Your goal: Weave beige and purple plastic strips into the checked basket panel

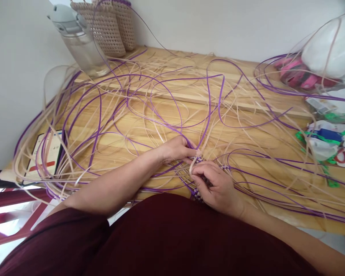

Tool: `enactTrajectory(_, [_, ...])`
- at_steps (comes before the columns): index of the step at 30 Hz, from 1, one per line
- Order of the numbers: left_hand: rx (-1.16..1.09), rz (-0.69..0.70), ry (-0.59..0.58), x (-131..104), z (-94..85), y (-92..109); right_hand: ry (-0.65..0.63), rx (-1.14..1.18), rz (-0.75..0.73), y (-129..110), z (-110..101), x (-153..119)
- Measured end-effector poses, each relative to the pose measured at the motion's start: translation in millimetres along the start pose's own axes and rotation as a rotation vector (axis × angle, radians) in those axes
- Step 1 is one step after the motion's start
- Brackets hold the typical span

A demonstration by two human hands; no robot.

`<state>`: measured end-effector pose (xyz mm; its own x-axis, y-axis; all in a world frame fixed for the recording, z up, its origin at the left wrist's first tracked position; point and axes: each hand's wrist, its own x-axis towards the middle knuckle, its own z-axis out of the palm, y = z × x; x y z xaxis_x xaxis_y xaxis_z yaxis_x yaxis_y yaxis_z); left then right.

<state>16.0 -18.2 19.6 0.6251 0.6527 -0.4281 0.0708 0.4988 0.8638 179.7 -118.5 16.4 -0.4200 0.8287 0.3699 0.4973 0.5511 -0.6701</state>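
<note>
A small woven piece (197,194) in purple and beige lies at the table's near edge, partly hidden under my hands. Long strands fan out from it on all sides. At its far edge my left hand (178,149) is closed, thumb and fingers pressed on the weave where purple strands (206,130) rise. My right hand (215,184), curled just to the right, pinches a beige strand (192,167) that bends in a short loop beside the left fingertips. The fingers cover much of the weaving.
Loose purple and beige strands tangle across the wooden table (172,111). A long wooden strip (189,98) lies behind. At back left stand a water bottle (84,50) and a woven basket (105,28). A phone (46,153) lies left; a pink item (304,74) and packets (323,140) lie right.
</note>
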Motion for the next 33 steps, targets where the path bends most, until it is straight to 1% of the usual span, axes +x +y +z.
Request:
enactTrajectory(2, [0.048, 0.012, 0.037, 2.4, 0.3, -5.1, 0.011, 0.048, 0.089, -0.6, 0.0, -2.5])
enactTrajectory(4, [0.15, 0.078, 0.129, 5.3, 1.6, -10.9, -0.005, 0.155, 0.214, -0.1, 1.0, -3.9])
enactTrajectory(6, [0.289, 0.157, 0.213, 7.3, 3.1, -15.3, -0.044, 0.294, 0.303, 2.1, 3.0, -3.8])
enactTrajectory(8, [0.401, 0.209, 0.262, 8.0, 4.1, -17.1, -0.085, 0.399, 0.324, 5.0, 5.4, -2.2])
enactTrajectory(9, [0.424, 0.217, 0.268, 8.1, 4.1, -16.9, -0.097, 0.429, 0.322, 6.2, 6.4, -1.1])
enactTrajectory(11, [0.38, 0.188, 0.228, 7.8, 3.2, -14.9, -0.106, 0.448, 0.296, 7.9, 7.5, 1.0])
enactTrajectory(15, [0.161, 0.034, 0.08, 5.2, -2.3, -6.7, -0.102, 0.367, 0.198, 7.7, 6.3, 1.5])
enactTrajectory(17, [0.163, 0.003, 0.03, 2.9, -5.0, -2.4, -0.08, 0.32, 0.169, 6.8, 4.9, -0.1])
enactTrajectory(19, [0.195, -0.002, -0.01, 1.0, -5.9, -0.1, -0.047, 0.293, 0.17, 6.0, 3.6, -1.5])
enactTrajectory(21, [0.2, 0.016, 0.013, 0.3, -4.5, -1.2, -0.031, 0.285, 0.2, 5.9, 2.9, -1.7])
enactTrajectory(23, [0.219, 0.072, 0.107, 1.2, -1.6, -5.2, -0.048, 0.297, 0.235, 6.3, 3.3, -0.4])
enactTrajectory(25, [0.287, 0.145, 0.2, 3.0, 0.9, -10.1, -0.084, 0.355, 0.255, 6.9, 4.9, 1.3])
enactTrajectory(27, [0.347, 0.184, 0.236, 5.1, 1.7, -13.8, -0.133, 0.458, 0.275, 7.2, 6.5, 2.4])
enactTrajectory(29, [0.318, 0.166, 0.217, 6.9, 1.0, -15.3, -0.179, 0.531, 0.308, 7.1, 5.9, 3.1])
enactTrajectory(31, [0.226, 0.132, 0.171, 8.2, 0.1, -14.7, -0.22, 0.55, 0.357, 7.8, 0.3, 5.0])
enactTrajectory(33, [0.129, 0.11, 0.13, 8.8, 0.1, -13.0, -0.212, 0.586, 0.469, 10.9, -11.8, 10.4])
